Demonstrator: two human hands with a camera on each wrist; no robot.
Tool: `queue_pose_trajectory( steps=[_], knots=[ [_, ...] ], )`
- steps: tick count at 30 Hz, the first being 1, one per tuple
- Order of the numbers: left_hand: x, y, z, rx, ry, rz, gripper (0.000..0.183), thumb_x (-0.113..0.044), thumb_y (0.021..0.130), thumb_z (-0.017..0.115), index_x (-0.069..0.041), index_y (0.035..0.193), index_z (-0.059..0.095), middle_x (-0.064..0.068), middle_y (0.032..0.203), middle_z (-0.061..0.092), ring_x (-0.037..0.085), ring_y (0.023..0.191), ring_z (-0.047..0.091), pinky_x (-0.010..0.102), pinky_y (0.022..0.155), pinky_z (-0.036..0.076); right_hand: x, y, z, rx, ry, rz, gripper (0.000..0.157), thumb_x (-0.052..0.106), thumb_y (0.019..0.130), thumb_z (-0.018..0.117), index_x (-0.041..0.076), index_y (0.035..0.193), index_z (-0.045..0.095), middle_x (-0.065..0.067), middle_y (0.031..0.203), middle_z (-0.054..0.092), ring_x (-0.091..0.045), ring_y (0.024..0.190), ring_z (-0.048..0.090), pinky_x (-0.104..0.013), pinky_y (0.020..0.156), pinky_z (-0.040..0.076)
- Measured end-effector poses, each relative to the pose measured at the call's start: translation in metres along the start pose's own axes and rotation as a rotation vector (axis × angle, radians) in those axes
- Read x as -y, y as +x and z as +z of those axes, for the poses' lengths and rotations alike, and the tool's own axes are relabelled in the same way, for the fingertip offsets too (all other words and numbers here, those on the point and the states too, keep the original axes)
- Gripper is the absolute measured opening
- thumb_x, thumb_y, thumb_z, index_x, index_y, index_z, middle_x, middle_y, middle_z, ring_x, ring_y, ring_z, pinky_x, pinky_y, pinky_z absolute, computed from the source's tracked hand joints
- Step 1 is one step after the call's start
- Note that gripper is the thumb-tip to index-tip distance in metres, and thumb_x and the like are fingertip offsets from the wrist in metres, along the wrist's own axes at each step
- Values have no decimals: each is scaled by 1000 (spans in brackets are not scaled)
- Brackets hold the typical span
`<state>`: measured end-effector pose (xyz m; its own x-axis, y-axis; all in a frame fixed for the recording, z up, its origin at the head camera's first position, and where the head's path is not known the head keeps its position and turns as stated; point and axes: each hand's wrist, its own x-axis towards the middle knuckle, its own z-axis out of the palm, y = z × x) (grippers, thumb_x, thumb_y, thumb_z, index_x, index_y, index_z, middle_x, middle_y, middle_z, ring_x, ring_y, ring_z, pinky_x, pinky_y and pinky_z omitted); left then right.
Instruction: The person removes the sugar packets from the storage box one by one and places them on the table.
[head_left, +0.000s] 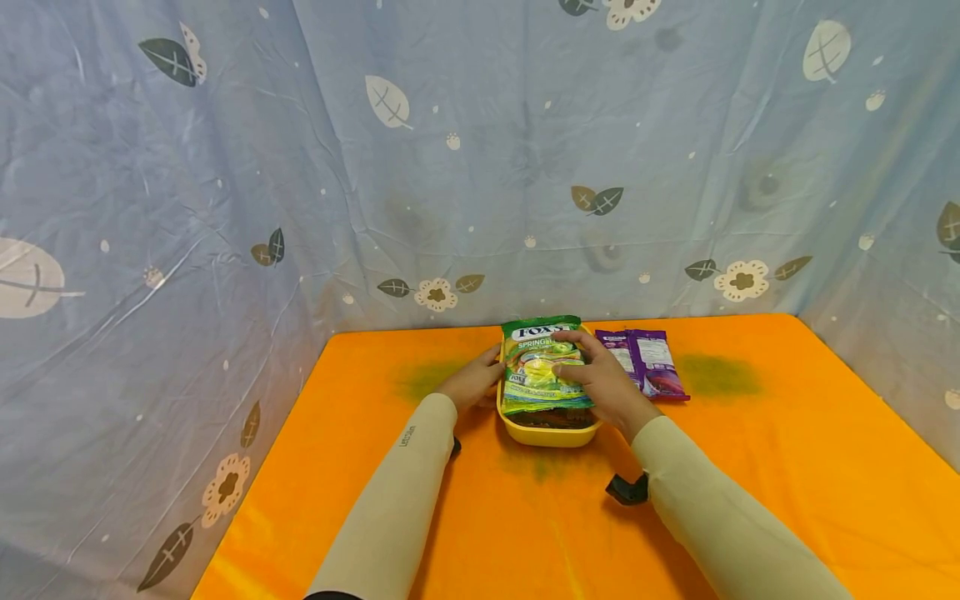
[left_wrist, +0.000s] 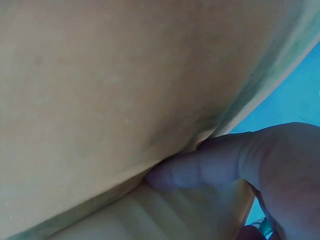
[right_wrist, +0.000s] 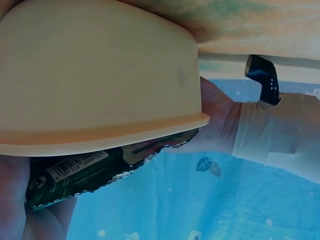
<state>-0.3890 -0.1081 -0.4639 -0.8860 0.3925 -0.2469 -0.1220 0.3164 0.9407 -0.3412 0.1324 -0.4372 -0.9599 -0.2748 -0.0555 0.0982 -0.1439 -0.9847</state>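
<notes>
A yellow tub (head_left: 551,437) stands on the orange cloth, filled with packets. A green Fox's candy bag (head_left: 528,375) lies face up across its top, with the far end reaching past the back rim. My left hand (head_left: 472,382) holds the tub's left side; in the left wrist view the thumb (left_wrist: 200,170) lies along the tub's edge. Over the right part of the bag rests my right hand (head_left: 603,383), thumb and forefinger spread on its front. A brown packet (head_left: 551,418) shows beneath the bag. In the right wrist view, dark green packaging with a barcode (right_wrist: 77,165) shows past the rim.
Purple packets (head_left: 652,362) lie on the orange cloth (head_left: 757,467), just right of the tub behind my right hand. A patterned blue-grey curtain (head_left: 480,167) hangs behind the surface and along both sides.
</notes>
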Motion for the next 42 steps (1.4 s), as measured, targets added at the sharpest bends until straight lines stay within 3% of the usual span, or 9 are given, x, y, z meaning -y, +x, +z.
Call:
queue_pose_trajectory(
  steps=[12,22,34,38,42],
  knots=[
    [-1,0,2,-21,13,-15,51,-41,102,43,-45,149,24,-1,146,39,19,119,50,43,77,53,2,-1,-3,21,48,3,58,8,92,65,28,142,43,-16,137,37,-39,107,58,-49,81,51],
    [-1,-1,1,-20,9,-6,52,-40,102,44,-42,150,24,0,147,37,22,120,50,44,76,53,11,0,-4,22,6,-11,55,8,94,62,28,142,44,-15,137,39,-38,106,59,-48,81,52],
    [-2,-3,1,-18,-7,-26,56,-38,102,44,-34,153,22,4,148,36,24,121,49,44,77,54,27,1,-43,-24,2,-72,57,7,94,62,25,145,41,-21,132,39,-34,97,64,-45,79,52],
    [-2,-2,1,-16,-2,-17,58,-39,101,45,-33,153,21,5,146,38,24,116,53,44,77,54,28,-3,-58,-74,-107,-116,57,13,94,63,25,145,41,-20,137,33,-36,98,58,-40,76,54],
    [-2,-2,1,-11,-1,-7,55,-35,103,42,-33,154,20,6,143,41,24,110,56,44,78,54,30,-7,-74,-138,-218,-128,57,18,94,64,26,145,41,-15,150,17,-41,116,42,-34,75,51]
  ],
)
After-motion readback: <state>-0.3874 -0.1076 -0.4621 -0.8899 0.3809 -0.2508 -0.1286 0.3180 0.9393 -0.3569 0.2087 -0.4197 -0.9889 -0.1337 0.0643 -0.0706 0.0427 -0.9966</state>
